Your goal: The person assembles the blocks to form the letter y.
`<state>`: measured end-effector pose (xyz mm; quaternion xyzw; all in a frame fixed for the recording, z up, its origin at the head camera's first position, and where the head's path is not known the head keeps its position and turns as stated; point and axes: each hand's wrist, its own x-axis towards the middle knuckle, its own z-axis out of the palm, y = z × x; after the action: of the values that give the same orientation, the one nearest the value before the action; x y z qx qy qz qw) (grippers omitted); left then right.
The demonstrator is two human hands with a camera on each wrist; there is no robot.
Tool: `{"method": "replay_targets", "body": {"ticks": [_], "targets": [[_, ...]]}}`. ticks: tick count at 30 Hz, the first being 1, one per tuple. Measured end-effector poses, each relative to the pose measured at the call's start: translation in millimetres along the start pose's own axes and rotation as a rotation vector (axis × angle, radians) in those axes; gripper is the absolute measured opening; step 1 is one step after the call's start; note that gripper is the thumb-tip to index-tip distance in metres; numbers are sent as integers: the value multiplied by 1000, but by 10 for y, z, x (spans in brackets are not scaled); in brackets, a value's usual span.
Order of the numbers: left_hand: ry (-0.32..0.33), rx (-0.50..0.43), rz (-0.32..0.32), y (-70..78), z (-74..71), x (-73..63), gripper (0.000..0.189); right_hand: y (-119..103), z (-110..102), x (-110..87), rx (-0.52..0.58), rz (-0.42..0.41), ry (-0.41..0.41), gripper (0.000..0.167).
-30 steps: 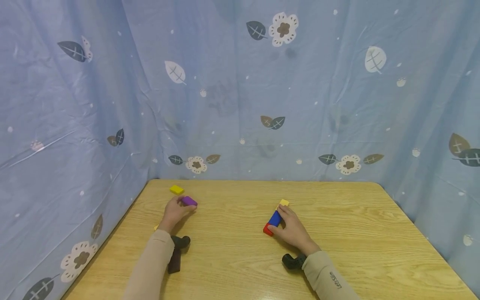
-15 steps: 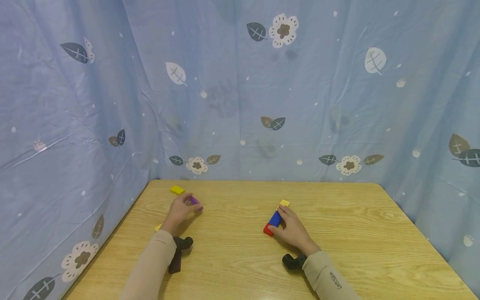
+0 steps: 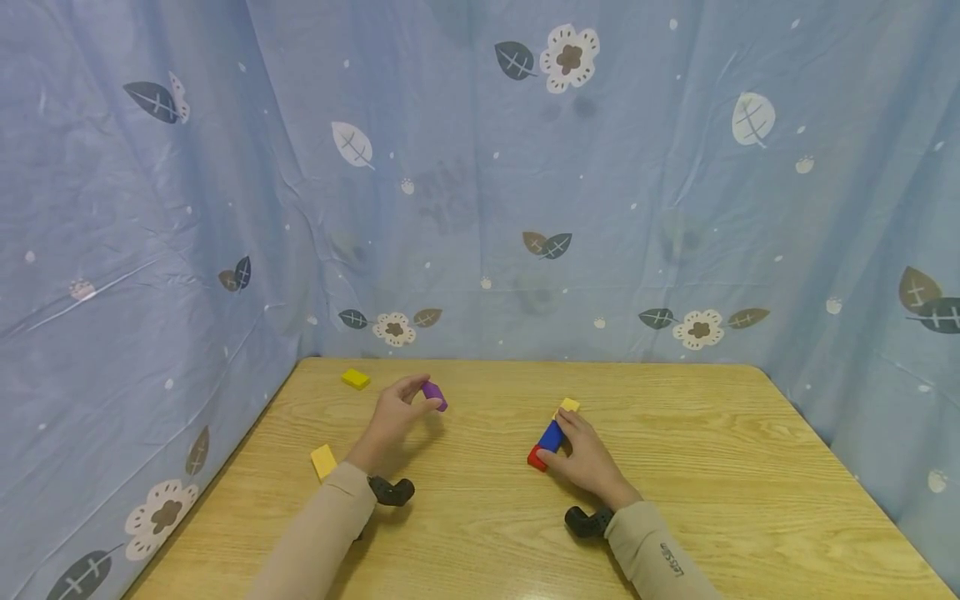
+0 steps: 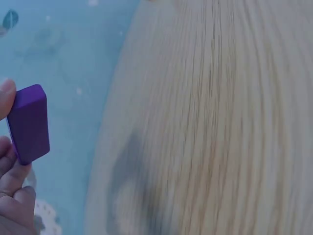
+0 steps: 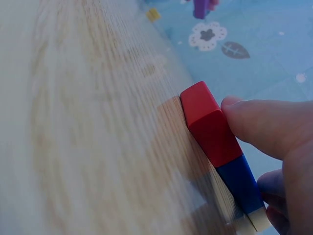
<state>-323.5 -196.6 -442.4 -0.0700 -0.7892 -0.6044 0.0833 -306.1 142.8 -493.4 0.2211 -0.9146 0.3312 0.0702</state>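
My left hand (image 3: 393, 414) pinches a purple block (image 3: 435, 397) between thumb and fingers, raised over the left-middle of the table. In the left wrist view the purple block (image 4: 30, 125) stands on a slant, apart from the tabletop. On the table right of centre, a red block (image 3: 536, 458), a blue block (image 3: 551, 437) and a light yellow block (image 3: 570, 406) lie end to end in a slanting row. My right hand (image 3: 588, 461) holds this row, thumb at the red block (image 5: 210, 129). Its other fingers lie along the blue and yellow part and partly hide it.
A bright yellow block (image 3: 356, 379) lies near the table's back left. Another yellow block (image 3: 324, 461) lies beside my left forearm. Black camera mounts (image 3: 392, 492) sit at both wrists. A patterned blue curtain (image 3: 480, 192) closes off the table's back and sides.
My left hand has lifted the purple block and carried it to the right, uncovering the nearer yellow block; the forearm now hides a dark block. My right hand has stayed put.
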Motion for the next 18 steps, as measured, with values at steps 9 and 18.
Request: {"method": "replay_targets", "body": {"ticks": [9,18], "targets": [[-12,-62,2,172,245,-126,54,5,13,7,8,-5,-4,79],[-93,-87,24,107,485,-247,55,7,10,7,4,-1,-6,80]]}}
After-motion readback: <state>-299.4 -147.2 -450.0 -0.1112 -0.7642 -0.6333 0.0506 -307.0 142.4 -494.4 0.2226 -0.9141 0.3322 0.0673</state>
